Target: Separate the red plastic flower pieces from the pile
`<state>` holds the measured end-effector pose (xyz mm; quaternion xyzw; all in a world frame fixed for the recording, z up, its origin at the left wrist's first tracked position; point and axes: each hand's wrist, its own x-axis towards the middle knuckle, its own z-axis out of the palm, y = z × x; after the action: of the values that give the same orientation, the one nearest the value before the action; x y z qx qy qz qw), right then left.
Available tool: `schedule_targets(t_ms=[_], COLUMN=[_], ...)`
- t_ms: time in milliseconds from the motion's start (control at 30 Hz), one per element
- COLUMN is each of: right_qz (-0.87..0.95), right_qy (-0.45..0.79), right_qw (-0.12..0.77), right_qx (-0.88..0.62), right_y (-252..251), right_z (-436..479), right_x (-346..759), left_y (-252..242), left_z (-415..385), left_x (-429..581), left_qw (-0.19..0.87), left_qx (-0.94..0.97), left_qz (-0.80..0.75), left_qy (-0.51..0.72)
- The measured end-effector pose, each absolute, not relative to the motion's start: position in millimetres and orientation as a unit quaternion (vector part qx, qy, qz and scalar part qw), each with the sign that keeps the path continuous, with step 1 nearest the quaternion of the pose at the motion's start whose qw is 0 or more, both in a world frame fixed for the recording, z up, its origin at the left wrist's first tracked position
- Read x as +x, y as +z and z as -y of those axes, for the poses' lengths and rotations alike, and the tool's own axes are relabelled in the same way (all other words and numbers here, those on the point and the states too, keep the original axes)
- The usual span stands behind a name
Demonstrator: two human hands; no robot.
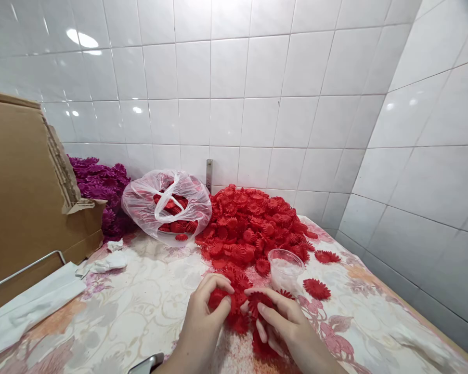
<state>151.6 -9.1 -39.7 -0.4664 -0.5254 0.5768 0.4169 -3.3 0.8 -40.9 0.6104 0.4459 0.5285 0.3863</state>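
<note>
In the head view my left hand [206,309] is curled with thumb and fingers closed around a red artificial flower head [217,298], which the fingers partly cover. My right hand [278,319] pinches a darker red flower head [253,305] between thumb and forefinger. More red flower heads [239,323] lie on the table between and under the hands. Just beyond the right hand stands a clear plastic cup [285,270]; its contents are hard to make out. A large heap of red flower heads [249,228] rises behind it.
A clear plastic bag [140,208] of red flowers sits back left, beside purple flowers [109,182]. A cardboard box [23,182] and white paper [31,306] occupy the left. Loose red flowers [316,289] lie right of the cup. Tiled walls [230,119] bound the floral-covered table [140,306].
</note>
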Motion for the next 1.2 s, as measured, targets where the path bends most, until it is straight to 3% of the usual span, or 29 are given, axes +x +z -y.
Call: schedule_targets(t_ms=[233, 433, 633, 900, 1200], right_qz=[0.561, 0.595, 0.584, 0.568, 0.615], right_qy=[0.557, 0.524, 0.54, 0.545, 0.481], right_qw=[0.403, 0.392, 0.398, 0.405, 0.387], right_qx=[-0.461, -0.467, -0.458, -0.465, -0.491], right_y=[-43, -47, -47, -45, -43], right_z=[14, 17, 14, 10, 13], right_x=[153, 153, 152, 153, 150], left_y=[-38, -36, -31, -39, -32], left_z=[5, 8, 12, 10, 11], left_x=[-1, -1, 2, 2, 1], left_qw=[0.461, 0.375, 0.373, 0.521, 0.533], left_qx=[0.619, 0.694, 0.674, 0.65, 0.573], left_qz=[-0.411, -0.434, -0.436, -0.349, -0.403], left_qy=[0.485, 0.434, 0.464, 0.43, 0.474])
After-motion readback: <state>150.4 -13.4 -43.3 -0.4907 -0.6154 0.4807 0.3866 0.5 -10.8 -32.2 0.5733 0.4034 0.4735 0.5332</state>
